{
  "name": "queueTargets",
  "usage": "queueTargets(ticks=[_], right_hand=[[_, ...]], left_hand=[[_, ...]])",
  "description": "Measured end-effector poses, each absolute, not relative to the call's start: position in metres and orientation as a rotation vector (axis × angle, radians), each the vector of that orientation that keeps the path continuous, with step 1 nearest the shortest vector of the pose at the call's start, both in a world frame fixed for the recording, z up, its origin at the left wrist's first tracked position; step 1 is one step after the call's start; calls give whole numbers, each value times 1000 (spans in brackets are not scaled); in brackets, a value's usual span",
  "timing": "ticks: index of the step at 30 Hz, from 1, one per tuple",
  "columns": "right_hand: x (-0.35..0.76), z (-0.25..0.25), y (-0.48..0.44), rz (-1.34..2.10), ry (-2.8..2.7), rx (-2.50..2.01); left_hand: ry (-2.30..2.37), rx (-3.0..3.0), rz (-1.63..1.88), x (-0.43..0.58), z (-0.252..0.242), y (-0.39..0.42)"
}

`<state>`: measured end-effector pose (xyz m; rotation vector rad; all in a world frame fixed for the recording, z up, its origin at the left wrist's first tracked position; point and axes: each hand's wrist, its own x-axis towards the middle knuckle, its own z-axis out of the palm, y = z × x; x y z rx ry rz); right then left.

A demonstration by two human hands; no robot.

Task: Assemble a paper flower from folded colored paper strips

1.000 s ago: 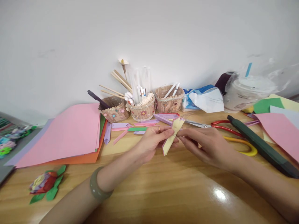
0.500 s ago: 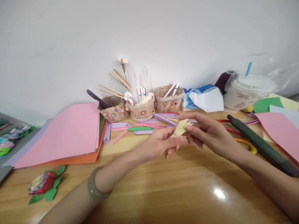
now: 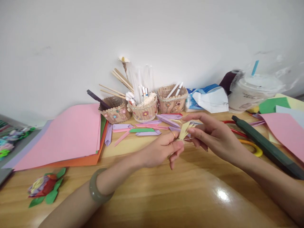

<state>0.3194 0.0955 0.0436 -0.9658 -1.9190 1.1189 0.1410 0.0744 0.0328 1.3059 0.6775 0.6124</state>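
Note:
Between my two hands, above the middle of the table, is a small piece of folded pale yellow paper (image 3: pixel 184 130) with pleats fanning upward. My left hand (image 3: pixel 163 147) pinches its lower end between thumb and fingers. From the other side my right hand (image 3: pixel 206 133) has its thumb and fingers closed on the paper's upper right part. A thin wire or thread juts out near the pinched end; its full length is hidden. Behind my hands lie folded purple paper strips (image 3: pixel 168 121) and a green strip (image 3: pixel 142 130).
Pink paper sheets (image 3: pixel 64 136) are stacked at left, near a paper flower (image 3: pixel 44 186). Decorated baskets (image 3: pixel 144 112) with pens stand by the wall. At right are a dark green stick (image 3: pixel 263 145), yellow scissors handle (image 3: pixel 251 147), a lidded cup (image 3: pixel 249 95) and a tissue pack (image 3: pixel 192 101).
The pleats of the yellow paper now show more clearly, fanned between my hands. My left hand has shifted slightly, with its lower fingers extended further down. The view has moved a little.

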Motion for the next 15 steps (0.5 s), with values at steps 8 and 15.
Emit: queueTargets(ticks=[8,15], right_hand=[[323,34,89,107,-2358,-863],[315,45,88,528,-2266,-1061]], left_hand=[[803,1199,834,145,28,80],[897,1308,915,148,25,77]])
